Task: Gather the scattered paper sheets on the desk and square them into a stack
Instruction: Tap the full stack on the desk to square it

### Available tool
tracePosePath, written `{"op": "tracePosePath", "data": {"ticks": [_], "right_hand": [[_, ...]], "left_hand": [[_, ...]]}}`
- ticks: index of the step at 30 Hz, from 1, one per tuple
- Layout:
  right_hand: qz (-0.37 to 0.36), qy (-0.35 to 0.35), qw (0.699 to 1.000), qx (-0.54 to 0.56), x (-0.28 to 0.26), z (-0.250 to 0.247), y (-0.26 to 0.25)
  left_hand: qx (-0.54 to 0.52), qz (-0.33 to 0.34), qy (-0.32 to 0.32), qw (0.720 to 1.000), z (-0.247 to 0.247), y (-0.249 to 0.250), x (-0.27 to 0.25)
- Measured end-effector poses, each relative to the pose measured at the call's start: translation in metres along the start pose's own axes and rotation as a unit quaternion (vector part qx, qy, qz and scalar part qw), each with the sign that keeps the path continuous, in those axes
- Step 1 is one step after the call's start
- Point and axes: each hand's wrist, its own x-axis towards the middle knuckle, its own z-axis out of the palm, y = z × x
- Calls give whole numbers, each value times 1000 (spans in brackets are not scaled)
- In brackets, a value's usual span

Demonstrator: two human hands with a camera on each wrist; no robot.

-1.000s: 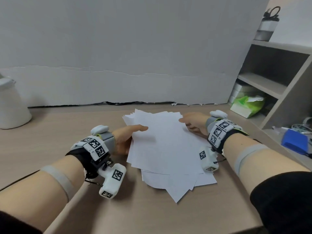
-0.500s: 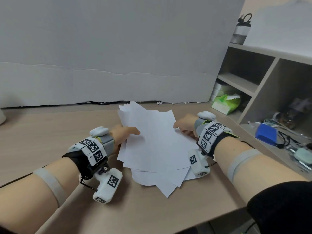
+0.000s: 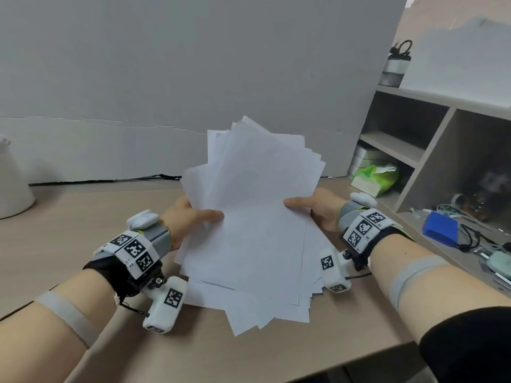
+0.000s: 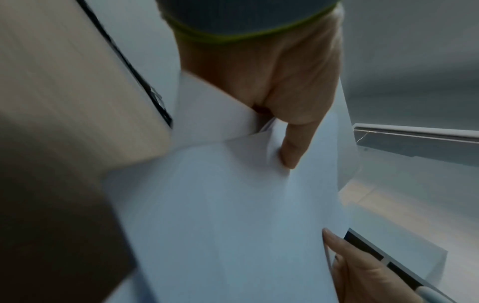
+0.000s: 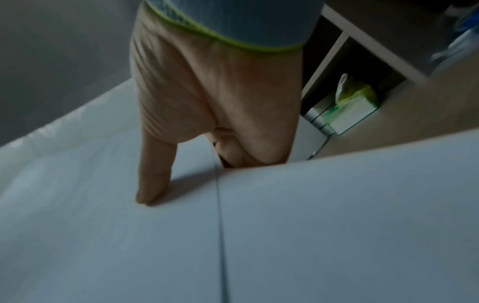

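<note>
Dim, soft light; blurred wrist views

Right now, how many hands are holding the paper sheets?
2. The left hand grips the left edge of the paper sheets, thumb on top. The right hand grips the right edge the same way. The fingers under the paper are hidden.

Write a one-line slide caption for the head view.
Both hands, left hand and right hand, grip an uneven sheaf of paper sheets tilted up over the desk.
</note>
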Motion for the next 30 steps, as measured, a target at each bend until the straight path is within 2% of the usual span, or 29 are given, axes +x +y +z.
{"op": "tracePosePath", "data": {"ticks": [4, 7, 11, 13, 16, 21, 24, 27, 30], "right_hand": [[-76, 15, 995, 58, -1, 16, -15], [-112, 22, 993, 38, -5, 25, -29], [-161, 10, 987, 1, -10, 30, -47], [-182, 7, 983, 10, -12, 34, -52], [-225, 39, 973, 33, -18, 43, -60], [-311, 121, 938, 96, -27, 54, -90], [-333, 146, 920, 143, -27, 55, -107], [-328, 169, 916, 158, -22, 54, -105], [-310, 165, 925, 142, -17, 56, -92]], "left_hand": [[-12, 41, 26, 999, -8, 12, -1], [-6, 77, 31, 997, -17, 30, -5], [7, 90, 55, 994, -40, 63, -2], [-3, 98, 79, 992, -45, 76, -2], [-32, 113, 97, 988, -43, 95, -5], [-18, 247, 171, 954, -36, 139, -13], [-46, 297, 177, 937, -43, 146, -9], [-29, 238, 140, 961, -51, 119, -1], [51, 171, 100, 979, -52, 92, 2]]}}
